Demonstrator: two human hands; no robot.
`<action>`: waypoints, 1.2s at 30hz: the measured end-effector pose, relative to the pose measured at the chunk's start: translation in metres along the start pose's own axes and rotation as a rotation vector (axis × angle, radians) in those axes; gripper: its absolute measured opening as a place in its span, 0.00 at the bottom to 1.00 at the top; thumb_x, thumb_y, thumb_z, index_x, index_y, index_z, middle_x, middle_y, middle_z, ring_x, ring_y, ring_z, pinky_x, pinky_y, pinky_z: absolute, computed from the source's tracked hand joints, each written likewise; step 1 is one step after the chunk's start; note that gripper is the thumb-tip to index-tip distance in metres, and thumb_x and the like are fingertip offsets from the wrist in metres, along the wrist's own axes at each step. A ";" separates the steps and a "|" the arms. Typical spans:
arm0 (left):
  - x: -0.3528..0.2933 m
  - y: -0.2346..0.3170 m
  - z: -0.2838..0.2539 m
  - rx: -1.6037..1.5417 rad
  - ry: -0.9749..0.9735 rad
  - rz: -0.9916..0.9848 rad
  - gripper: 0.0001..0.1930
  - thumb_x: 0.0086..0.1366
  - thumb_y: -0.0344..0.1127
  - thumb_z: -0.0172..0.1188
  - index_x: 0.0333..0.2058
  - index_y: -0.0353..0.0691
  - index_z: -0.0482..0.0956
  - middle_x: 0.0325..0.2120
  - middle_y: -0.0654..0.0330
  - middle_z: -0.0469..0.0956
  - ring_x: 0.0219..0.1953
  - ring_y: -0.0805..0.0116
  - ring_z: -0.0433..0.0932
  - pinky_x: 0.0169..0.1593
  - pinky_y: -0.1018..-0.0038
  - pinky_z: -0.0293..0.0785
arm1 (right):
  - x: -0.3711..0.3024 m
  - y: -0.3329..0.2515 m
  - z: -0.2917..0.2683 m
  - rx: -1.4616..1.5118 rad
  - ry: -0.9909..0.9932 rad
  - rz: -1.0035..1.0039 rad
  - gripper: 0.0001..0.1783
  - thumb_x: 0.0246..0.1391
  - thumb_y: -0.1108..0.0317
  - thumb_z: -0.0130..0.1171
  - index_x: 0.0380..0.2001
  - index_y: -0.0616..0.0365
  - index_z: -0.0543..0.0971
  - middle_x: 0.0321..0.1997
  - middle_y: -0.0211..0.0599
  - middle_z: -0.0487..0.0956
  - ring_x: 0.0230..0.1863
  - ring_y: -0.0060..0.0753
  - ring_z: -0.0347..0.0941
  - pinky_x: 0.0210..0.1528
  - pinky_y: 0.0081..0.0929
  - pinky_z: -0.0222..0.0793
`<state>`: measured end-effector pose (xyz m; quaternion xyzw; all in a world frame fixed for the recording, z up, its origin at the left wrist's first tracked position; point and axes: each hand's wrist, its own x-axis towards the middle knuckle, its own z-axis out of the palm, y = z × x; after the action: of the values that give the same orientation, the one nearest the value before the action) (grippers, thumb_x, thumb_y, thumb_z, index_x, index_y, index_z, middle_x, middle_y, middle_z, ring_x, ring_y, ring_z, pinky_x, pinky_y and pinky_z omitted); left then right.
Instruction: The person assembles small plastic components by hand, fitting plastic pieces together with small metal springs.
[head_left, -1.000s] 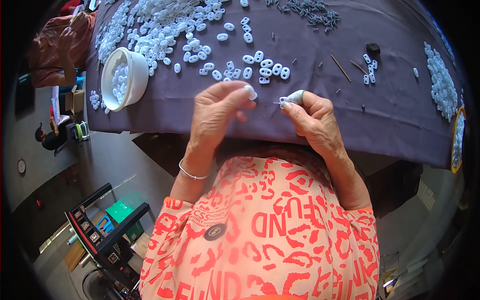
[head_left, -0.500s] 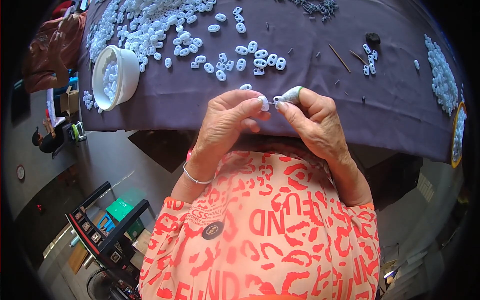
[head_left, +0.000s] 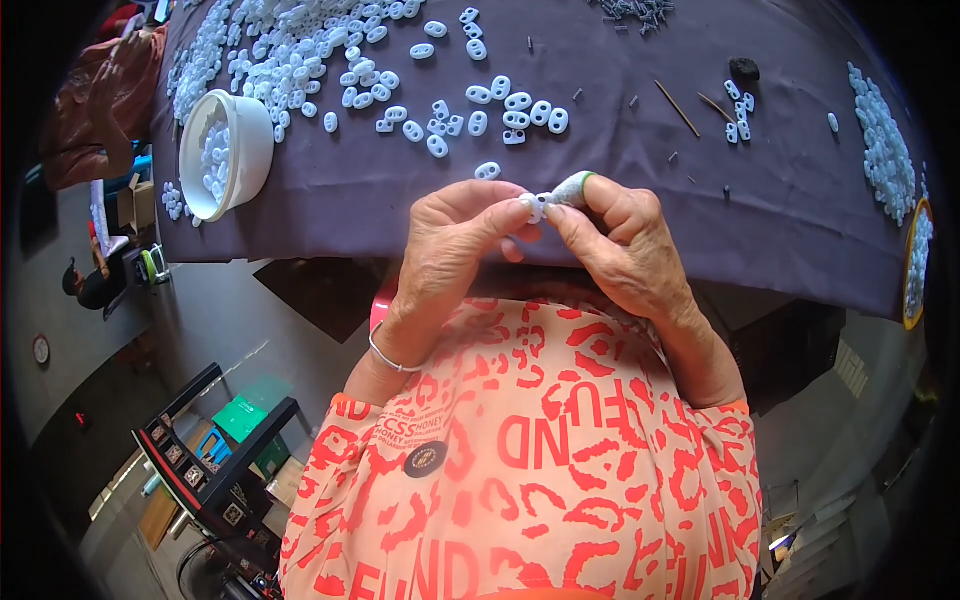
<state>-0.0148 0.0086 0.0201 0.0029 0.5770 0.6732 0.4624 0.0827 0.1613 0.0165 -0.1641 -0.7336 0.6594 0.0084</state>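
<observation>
My left hand [head_left: 448,230] pinches a white oval cord-lock shell [head_left: 532,210] between thumb and fingers. Against it, my right hand [head_left: 625,235] holds a small white cord-lock plunger [head_left: 545,200] with a hole in it. Both pieces meet just over the table's near edge; how deep the plunger sits is hidden by my fingertips. A pale wrap [head_left: 572,188] with a green edge covers my right index finger. Just beyond my hands lies a loose two-hole shell [head_left: 487,171], and farther off a loose group of shells [head_left: 518,102].
A dark cloth [head_left: 600,150] covers the table. At left are a white tub [head_left: 255,150] of parts and a big heap of shells [head_left: 290,40]. Small grey springs [head_left: 645,12], brown sticks [head_left: 678,108], a dark lump [head_left: 743,69] and a plunger pile [head_left: 880,140] lie farther right.
My hands have come closer together. The gap with a thin spring between the two pieces has closed, and the plunger now meets the shell.
</observation>
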 end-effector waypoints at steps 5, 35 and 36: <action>-0.001 0.000 0.001 0.016 0.010 0.015 0.09 0.56 0.31 0.61 0.34 0.33 0.78 0.28 0.58 0.79 0.29 0.72 0.78 0.29 0.81 0.72 | 0.000 -0.005 0.000 0.005 0.002 0.004 0.07 0.53 0.72 0.54 0.27 0.66 0.74 0.18 0.28 0.71 0.22 0.12 0.60 0.23 0.17 0.57; 0.002 -0.012 0.015 0.128 0.081 0.214 0.07 0.57 0.29 0.60 0.33 0.31 0.77 0.25 0.59 0.78 0.24 0.76 0.75 0.29 0.82 0.72 | 0.005 0.006 -0.002 0.180 -0.033 0.066 0.06 0.55 0.71 0.53 0.28 0.62 0.76 0.17 0.15 0.65 0.19 0.07 0.54 0.19 0.11 0.49; 0.003 -0.012 0.015 0.125 0.088 0.210 0.07 0.57 0.29 0.60 0.33 0.31 0.77 0.26 0.59 0.78 0.24 0.76 0.75 0.29 0.82 0.72 | 0.006 0.007 -0.002 0.205 -0.030 0.088 0.06 0.55 0.71 0.53 0.28 0.62 0.76 0.17 0.15 0.65 0.19 0.07 0.54 0.19 0.11 0.49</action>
<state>-0.0004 0.0209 0.0142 0.0626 0.6342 0.6801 0.3624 0.0793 0.1649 0.0088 -0.1843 -0.6545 0.7331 -0.0147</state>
